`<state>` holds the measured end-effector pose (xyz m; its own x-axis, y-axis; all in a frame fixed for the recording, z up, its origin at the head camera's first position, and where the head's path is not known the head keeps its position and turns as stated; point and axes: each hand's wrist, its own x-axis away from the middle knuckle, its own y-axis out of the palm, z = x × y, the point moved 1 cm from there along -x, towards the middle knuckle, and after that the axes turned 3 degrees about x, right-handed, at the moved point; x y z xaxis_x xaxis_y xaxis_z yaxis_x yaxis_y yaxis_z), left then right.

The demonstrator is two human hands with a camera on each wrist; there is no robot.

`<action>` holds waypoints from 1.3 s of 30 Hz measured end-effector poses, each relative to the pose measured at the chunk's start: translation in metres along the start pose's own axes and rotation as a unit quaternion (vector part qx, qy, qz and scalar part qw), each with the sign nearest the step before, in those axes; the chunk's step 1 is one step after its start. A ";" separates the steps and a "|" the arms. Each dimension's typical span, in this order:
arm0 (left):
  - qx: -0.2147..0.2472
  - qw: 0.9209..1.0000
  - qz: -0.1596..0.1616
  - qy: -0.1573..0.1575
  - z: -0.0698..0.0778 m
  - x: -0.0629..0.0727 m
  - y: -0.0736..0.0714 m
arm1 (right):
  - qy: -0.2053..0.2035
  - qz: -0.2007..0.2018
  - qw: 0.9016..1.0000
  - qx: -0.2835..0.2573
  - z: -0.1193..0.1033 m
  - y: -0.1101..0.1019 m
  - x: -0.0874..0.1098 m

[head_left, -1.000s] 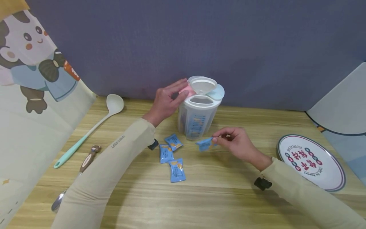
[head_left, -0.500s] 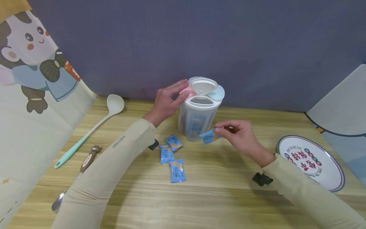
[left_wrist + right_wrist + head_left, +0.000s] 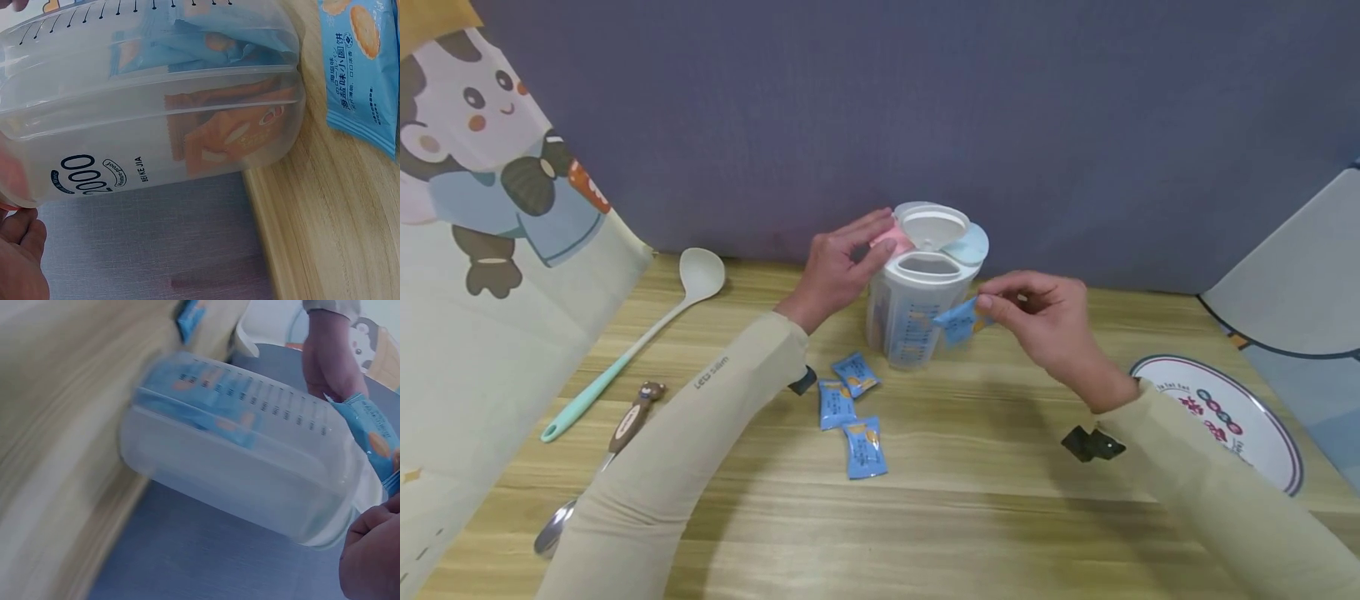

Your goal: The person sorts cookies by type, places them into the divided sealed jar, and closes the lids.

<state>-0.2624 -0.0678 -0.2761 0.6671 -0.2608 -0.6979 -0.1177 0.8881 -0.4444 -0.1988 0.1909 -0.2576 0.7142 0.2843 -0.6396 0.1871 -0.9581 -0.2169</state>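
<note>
One blue packet (image 3: 958,323) tight between right fingers (image 3: 1006,312), higher than before, left fingers (image 3: 863,225) around the pink lid (image 3: 898,239).

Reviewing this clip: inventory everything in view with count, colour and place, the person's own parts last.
Translucent plastic canister: one, clear with white, pink and pale-blue top, back centre
Small blue printed packets: three before the canister, a fourth raised beside it, others inside, number unclear
Orange packets: number unclear, orange, inside the canister
Long ladle: one, white and mint-green, left
Metal spoon: one, silver with brown bear handle, left
Shallow plate: one, white with red lettering, right
Wood-grain table: one, light brown, beneath
Fabric backdrop: one, blue-grey, behind
Printed panels: two, pale, left and right
Sleeves: two, beige, both forearms
Left grip (hand): one, on canister top
Right grip (hand): one, pinching the raised packet
</note>
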 end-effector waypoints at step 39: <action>-0.005 1.000 0.014 0.021 0.000 -0.001 0.000 | 0.009 0.100 0.995 -0.011 -0.006 0.005 -0.063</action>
<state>-0.2633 -0.0678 -0.2752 0.6320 -0.2525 -0.7326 -0.1429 0.8912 -0.4305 -0.2388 0.1680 -0.2141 0.7500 0.0881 -0.6556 0.0546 -0.9960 -0.0714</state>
